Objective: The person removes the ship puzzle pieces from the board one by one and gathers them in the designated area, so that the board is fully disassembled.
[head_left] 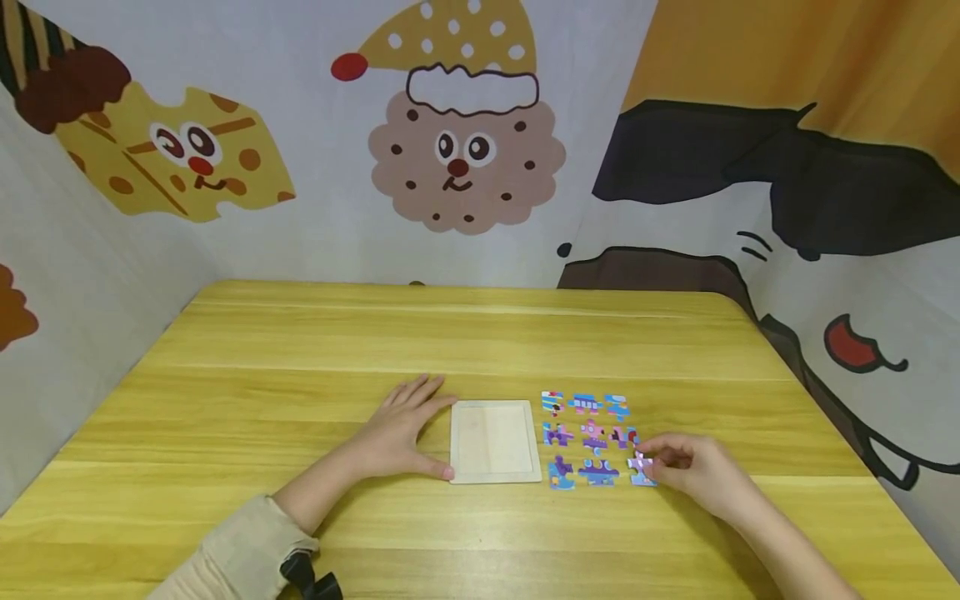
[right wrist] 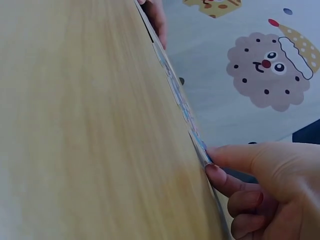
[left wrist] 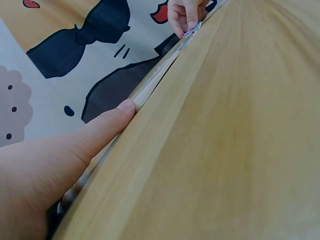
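A shallow square wooden puzzle tray (head_left: 533,442) with a raised rim lies on the table. Along its left side is my left hand (head_left: 401,429), fingers spread straight, the thumb at the lower left corner and the index finger at the upper left one. My right hand (head_left: 693,467) pinches a purple and pink puzzle piece (head_left: 640,468) by its right side between thumb and index finger. In the right wrist view this piece (right wrist: 201,150) tilts up at the fingertips, its left end low by the tabletop. The other fingers (right wrist: 245,201) curl in below.
Several colourful puzzle pieces (head_left: 592,429) lie in loose rows between the tray and my right hand. The wooden table (head_left: 450,342) reaches back to a cartoon-printed cloth (head_left: 315,242). A black ribbon (head_left: 309,577) hangs at the left sleeve (head_left: 240,546).
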Motion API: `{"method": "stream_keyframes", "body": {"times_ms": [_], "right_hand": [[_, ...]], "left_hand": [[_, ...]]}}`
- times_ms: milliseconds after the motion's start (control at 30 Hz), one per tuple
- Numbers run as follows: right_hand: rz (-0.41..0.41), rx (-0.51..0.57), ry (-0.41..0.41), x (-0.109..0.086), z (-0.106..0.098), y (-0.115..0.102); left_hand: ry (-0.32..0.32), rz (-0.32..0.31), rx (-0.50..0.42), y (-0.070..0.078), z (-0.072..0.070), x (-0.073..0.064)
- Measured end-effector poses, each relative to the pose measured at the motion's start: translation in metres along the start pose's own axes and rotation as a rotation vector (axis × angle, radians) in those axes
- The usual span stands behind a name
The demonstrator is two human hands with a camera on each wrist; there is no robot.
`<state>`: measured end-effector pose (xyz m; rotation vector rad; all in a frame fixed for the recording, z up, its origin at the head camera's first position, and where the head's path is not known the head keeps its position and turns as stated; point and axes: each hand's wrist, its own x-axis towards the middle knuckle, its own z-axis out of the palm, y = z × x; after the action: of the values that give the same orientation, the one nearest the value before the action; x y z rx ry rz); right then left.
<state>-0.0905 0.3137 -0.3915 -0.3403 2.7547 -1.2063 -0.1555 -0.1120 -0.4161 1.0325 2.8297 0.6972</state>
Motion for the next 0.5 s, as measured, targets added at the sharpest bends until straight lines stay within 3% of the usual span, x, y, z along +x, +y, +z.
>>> {"method": "stream_keyframes", "body": {"times_ms": [500], "right_hand": [[-0.044,-0.089,0.014,-0.0011,0.0011,-0.0027]], "left_hand": [[0.000,0.003,-0.008,0.0002,0.0010,0.0001]]}}
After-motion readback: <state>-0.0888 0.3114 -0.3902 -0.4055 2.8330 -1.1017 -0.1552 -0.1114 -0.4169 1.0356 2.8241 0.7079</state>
